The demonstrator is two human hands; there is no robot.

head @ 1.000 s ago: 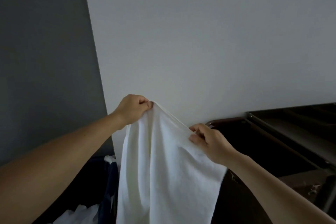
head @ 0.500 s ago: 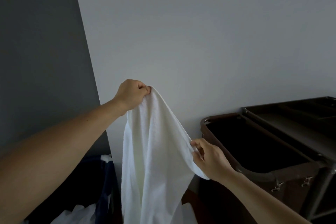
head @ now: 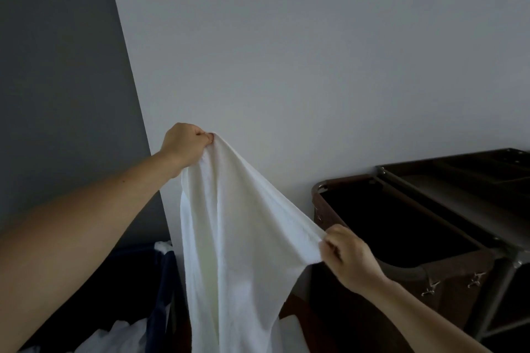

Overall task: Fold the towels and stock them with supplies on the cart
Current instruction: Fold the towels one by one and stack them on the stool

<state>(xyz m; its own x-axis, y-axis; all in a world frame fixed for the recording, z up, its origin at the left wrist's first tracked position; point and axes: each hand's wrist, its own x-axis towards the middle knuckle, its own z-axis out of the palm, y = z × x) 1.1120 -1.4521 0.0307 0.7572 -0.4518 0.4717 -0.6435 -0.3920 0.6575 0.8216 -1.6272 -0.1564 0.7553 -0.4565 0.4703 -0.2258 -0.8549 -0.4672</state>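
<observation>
A white towel (head: 238, 238) hangs in the air in front of a pale wall. My left hand (head: 185, 145) grips its top corner, raised high. Lower and to the right, my right hand (head: 348, 258) pinches the towel's right edge, pulling the cloth into a slanted line between the two hands. The towel's lower part drops out of the frame at the bottom. The dark cart (head: 447, 180) stands at the right, with an open brown bag section (head: 456, 272) just behind my right hand and a tray top further right.
A dark blue bin (head: 165, 281) at the bottom left holds more white linen (head: 120, 335). The pale wall (head: 315, 51) is close ahead, with a darker grey wall (head: 57, 80) on the left. The cart's metal frame leg (head: 493, 295) stands at the right.
My right hand has slid down and to the right along the towel's edge, away from my left hand. The cloth between them has spread wider. The left hand stays raised.
</observation>
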